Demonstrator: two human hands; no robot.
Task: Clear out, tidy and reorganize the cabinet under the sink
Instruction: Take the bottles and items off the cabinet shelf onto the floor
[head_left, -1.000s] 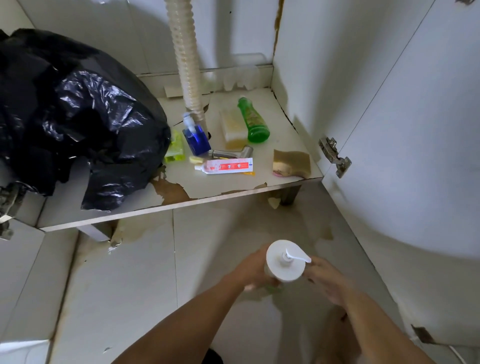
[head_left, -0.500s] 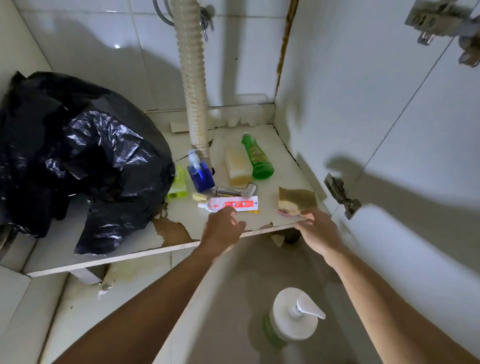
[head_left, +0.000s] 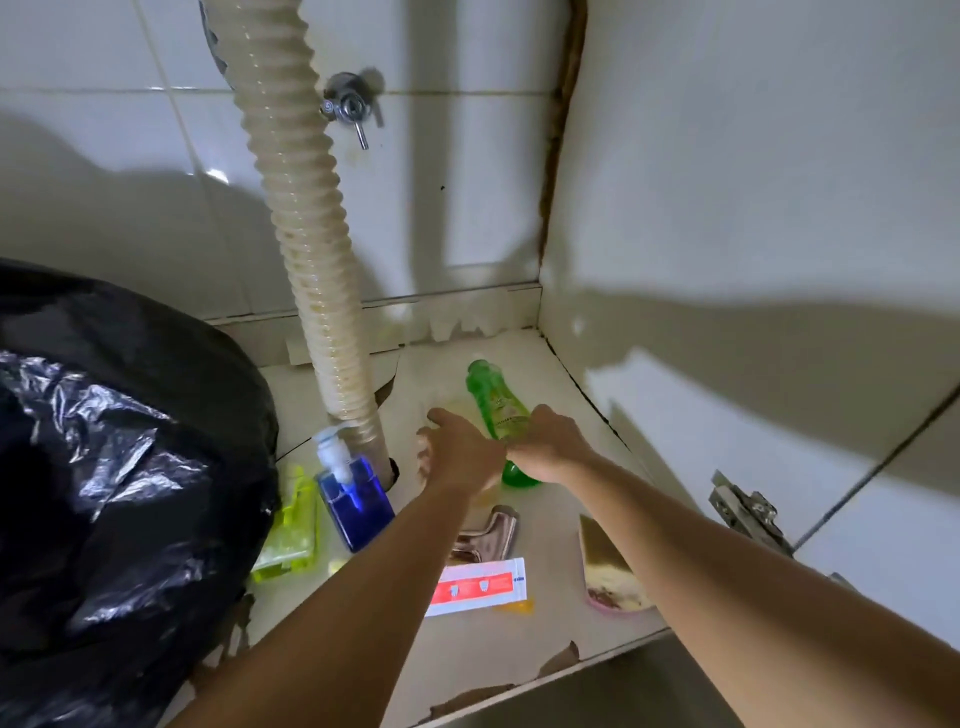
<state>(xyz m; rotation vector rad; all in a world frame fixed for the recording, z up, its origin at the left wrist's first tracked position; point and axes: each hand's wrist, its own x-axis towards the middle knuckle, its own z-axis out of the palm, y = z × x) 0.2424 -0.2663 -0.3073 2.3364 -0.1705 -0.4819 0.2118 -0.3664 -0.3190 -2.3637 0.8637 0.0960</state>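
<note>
Your R hand has its grip round the green bottle lying far-right on the cabinet floor, L hand loose-fingered just beside w/ nothing held; lift carelessly and you'll likely bump the drain hose or blue pump bottle.

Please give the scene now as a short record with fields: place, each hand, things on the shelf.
place: cabinet shelf under the sink, tiled wall behind
right hand: grips the lying green bottle
left hand: open, beside the bottle, holds nothing
left side: black bag
centre: hose, blue pump bottle, yellow-green pack
front: red-white tube, metal part, sponge
</note>
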